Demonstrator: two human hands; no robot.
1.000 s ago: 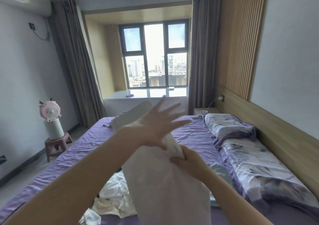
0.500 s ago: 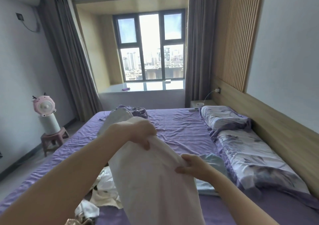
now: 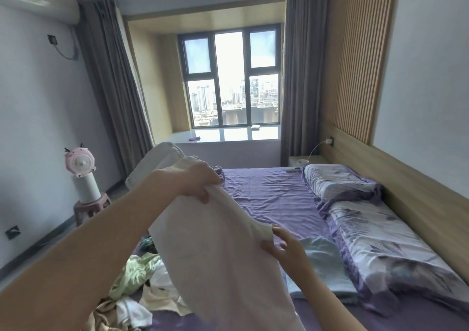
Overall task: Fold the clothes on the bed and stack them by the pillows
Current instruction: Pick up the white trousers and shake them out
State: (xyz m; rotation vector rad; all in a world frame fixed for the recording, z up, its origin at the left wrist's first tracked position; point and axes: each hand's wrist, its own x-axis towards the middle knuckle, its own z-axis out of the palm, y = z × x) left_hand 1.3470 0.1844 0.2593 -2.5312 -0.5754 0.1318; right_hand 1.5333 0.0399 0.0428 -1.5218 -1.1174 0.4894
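Observation:
I hold a pale whitish garment (image 3: 218, 257) up over the purple bed (image 3: 274, 196). My left hand (image 3: 198, 181) grips its upper edge, fingers curled round the cloth. Lower right, my right hand (image 3: 284, 248) pinches a folded edge of the same garment between thumb and fingers. A folded light-blue piece (image 3: 322, 267) lies beside the floral pillows (image 3: 375, 231). A heap of unfolded clothes (image 3: 137, 287), green, cream and white, lies at the lower left of the bed.
A wooden headboard (image 3: 418, 203) runs along the right. A pink fan on a white cylinder (image 3: 81, 173) stands on a small stool left of the bed. A nightstand (image 3: 304, 160) and window sill lie beyond the bed's far end.
My left hand closed from spread fingers onto the garment's top edge and lifted it. My right hand shifted its grip along the lower edge. The view tilted, showing more of the clothes heap.

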